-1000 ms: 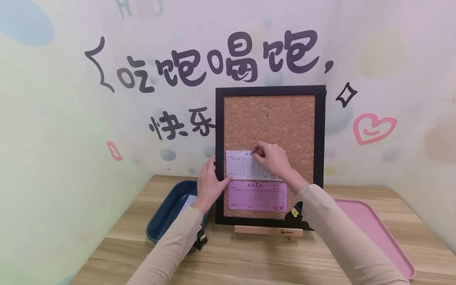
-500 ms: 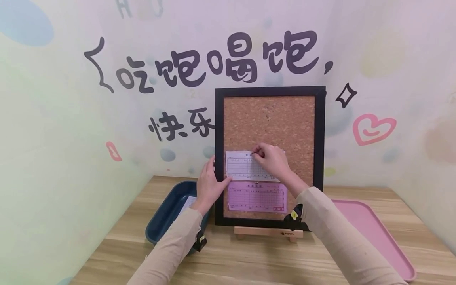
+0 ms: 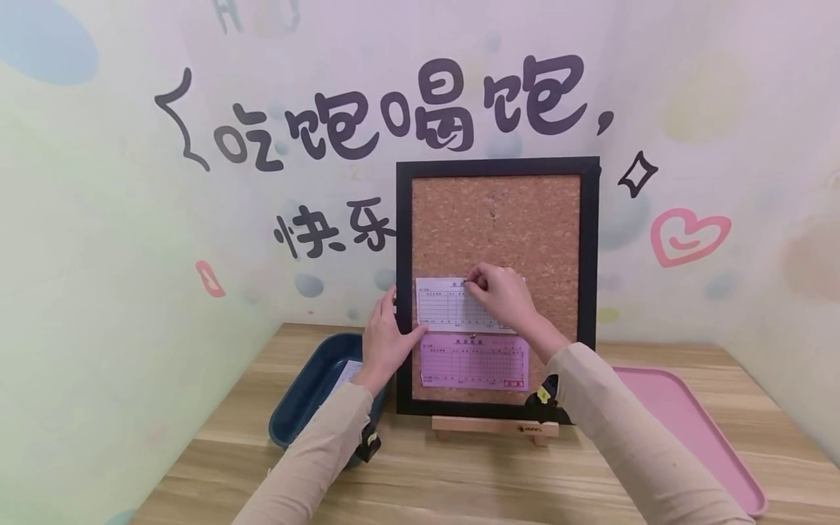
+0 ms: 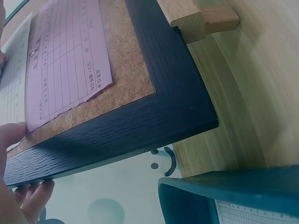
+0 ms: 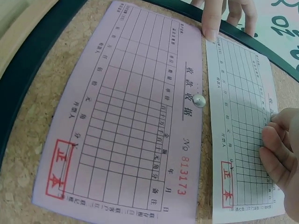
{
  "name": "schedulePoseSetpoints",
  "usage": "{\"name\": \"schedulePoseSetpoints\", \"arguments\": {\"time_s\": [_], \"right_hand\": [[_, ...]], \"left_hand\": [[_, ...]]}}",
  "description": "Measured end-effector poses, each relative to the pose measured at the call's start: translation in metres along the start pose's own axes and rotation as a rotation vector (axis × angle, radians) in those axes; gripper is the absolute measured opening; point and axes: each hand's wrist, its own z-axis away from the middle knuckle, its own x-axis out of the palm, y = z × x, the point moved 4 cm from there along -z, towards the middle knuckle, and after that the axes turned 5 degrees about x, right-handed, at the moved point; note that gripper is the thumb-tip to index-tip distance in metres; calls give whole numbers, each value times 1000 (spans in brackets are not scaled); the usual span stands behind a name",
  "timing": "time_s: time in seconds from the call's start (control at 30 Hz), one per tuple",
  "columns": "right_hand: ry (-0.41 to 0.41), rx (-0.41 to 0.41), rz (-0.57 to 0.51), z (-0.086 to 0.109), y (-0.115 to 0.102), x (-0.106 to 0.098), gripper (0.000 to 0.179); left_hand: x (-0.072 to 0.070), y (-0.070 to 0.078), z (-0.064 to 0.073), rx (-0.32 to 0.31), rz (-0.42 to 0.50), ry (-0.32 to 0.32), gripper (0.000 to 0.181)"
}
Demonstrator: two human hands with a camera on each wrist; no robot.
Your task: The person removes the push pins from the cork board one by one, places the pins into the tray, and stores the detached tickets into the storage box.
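A black-framed cork board (image 3: 495,226) stands upright on a small wooden easel (image 3: 495,425). My left hand (image 3: 386,346) grips its left edge, fingers behind the frame, the thumb pressing the lower left corner of a white receipt slip (image 3: 436,302). At that slip's top edge, my right hand (image 3: 505,295) pinches a small pushpin, mostly hidden by the fingertips. Below the white slip hangs a pink receipt slip (image 3: 472,364), held by a silvery pushpin (image 5: 199,100) at its top middle. In the right wrist view the curled right fingers cover part of the white slip.
A dark blue tray (image 3: 285,408) with a paper slip (image 3: 348,372) in it stands left of the board, partly behind the left forearm. On the right lies a pink tray (image 3: 682,423). A patterned wall with black lettering (image 3: 440,106) rises behind.
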Motion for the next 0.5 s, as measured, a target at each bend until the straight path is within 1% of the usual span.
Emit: {"name": "schedulePoseSetpoints", "arguments": {"time_s": [0.2,0.37,0.5], "right_hand": [[-30,-32,27,-2,1,-1,8],[-57,-66,64,-2,0,0,8],[-65,-86,74,-3,0,0,8]], "left_hand": [[-1,2,-1,12,-7,-6,80],[-1,1,-1,-1,-9,-17,81],[-1,1,0,-7,-6,-19,81]]}}
